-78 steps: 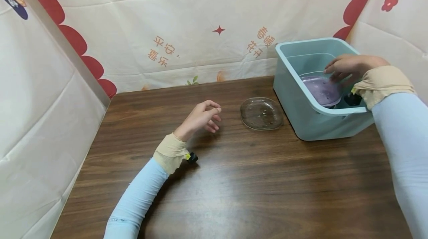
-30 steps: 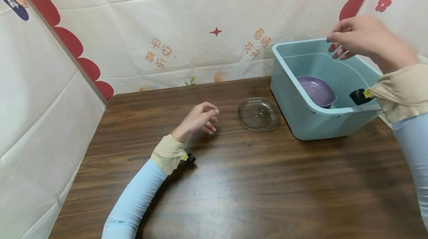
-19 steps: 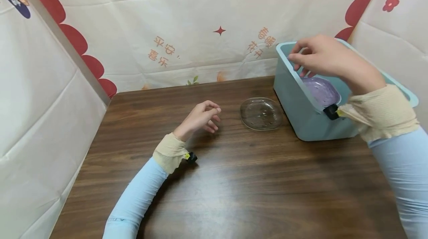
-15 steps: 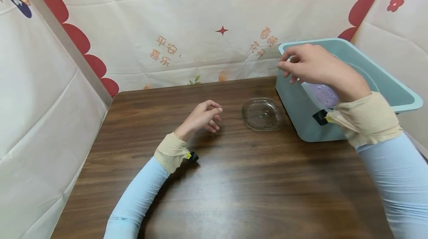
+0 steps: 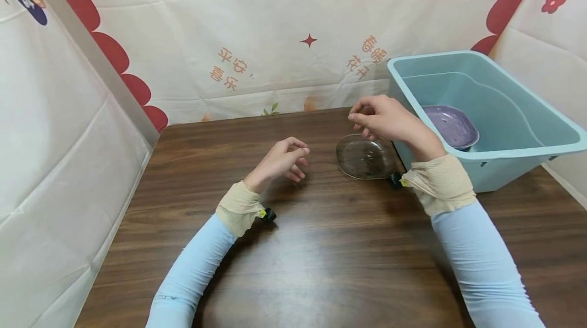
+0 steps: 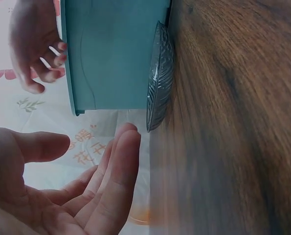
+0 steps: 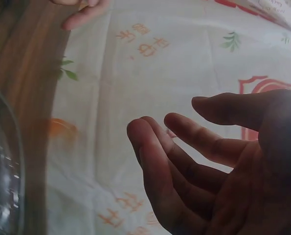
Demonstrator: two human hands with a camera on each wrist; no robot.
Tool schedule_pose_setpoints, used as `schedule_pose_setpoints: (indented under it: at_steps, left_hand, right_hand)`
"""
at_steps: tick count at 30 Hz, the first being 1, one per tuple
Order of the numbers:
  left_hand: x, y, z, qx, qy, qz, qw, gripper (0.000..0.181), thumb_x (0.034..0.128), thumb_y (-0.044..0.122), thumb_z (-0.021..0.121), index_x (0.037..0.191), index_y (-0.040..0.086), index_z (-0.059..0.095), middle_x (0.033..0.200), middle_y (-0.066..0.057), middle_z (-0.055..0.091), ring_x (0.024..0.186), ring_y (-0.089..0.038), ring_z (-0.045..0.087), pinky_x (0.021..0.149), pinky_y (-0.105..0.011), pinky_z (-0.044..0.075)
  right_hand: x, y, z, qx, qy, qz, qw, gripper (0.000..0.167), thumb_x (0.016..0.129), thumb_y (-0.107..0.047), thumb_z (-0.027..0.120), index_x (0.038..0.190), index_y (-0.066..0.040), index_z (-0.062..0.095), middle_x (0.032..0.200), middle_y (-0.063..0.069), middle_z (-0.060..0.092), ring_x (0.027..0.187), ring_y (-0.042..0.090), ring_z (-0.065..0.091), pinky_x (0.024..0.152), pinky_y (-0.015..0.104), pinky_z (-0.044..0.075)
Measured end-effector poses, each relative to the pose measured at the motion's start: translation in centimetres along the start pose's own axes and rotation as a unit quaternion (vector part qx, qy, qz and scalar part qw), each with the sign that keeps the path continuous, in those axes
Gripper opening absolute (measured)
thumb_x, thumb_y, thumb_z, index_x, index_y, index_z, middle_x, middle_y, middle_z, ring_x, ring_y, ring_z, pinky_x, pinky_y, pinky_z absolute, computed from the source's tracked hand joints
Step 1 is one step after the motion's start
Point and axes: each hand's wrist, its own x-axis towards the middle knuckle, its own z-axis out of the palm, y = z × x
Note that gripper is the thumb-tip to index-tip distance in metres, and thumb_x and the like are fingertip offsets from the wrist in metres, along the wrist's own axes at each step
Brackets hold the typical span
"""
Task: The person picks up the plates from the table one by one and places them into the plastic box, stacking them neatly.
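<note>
A clear glass plate (image 5: 365,159) with an embossed pattern lies on the wooden table, just left of the blue tub. My right hand (image 5: 390,120) hangs above the plate's far edge, fingers loosely bent and holding nothing. In the right wrist view, a gap shows between thumb and fingers of the right hand (image 7: 209,166). To the left of the plate, my left hand (image 5: 278,162) stays low over the table with relaxed, bare fingers. The left wrist view shows the plate (image 6: 160,78) beyond the left hand (image 6: 91,196), apart from it. A purple dish (image 5: 451,127) sits inside the tub.
The light blue tub (image 5: 518,154) stands at the back right of the wooden table (image 5: 293,267). Printed white cloth (image 5: 266,22) covers the back wall, and more cloth hangs at the left and right.
My right hand has come out of the tub, risen over it, and swung left and down to above the glass plate. The purple dish stays in the tub. My left hand has barely moved.
</note>
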Motion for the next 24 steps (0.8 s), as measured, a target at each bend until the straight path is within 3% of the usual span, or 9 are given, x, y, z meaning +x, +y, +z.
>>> schedule_pose_setpoints:
  at_steps: [10,24]
  left_hand:
    - [0.0,0.1,0.1,0.001,-0.004,-0.001,1.0000,0.032,0.1072,0.029,0.055,0.132,0.009,0.054,0.120,-0.032,0.068,0.071,-0.028,0.073,0.067,-0.039,0.066]
    - [0.3,-0.5,0.6,0.008,-0.007,-0.007,0.9999,0.029,0.1077,0.027,0.054,0.130,0.008,0.054,0.119,-0.031,0.068,0.066,-0.025,0.071,0.064,-0.036,0.065]
  right_hand:
    - [0.3,1.9,1.7,0.031,-0.004,0.008,0.9995,0.025,0.108,-0.025,0.056,0.116,-0.004,0.065,0.098,0.016,0.073,0.072,0.017,0.070,0.061,0.030,0.060]
    - [1.0,2.4,1.6,0.040,0.013,0.012,0.9990,0.025,0.107,-0.024,0.056,0.115,-0.002,0.065,0.095,0.015,0.074,0.071,0.021,0.070,0.058,0.028,0.058]
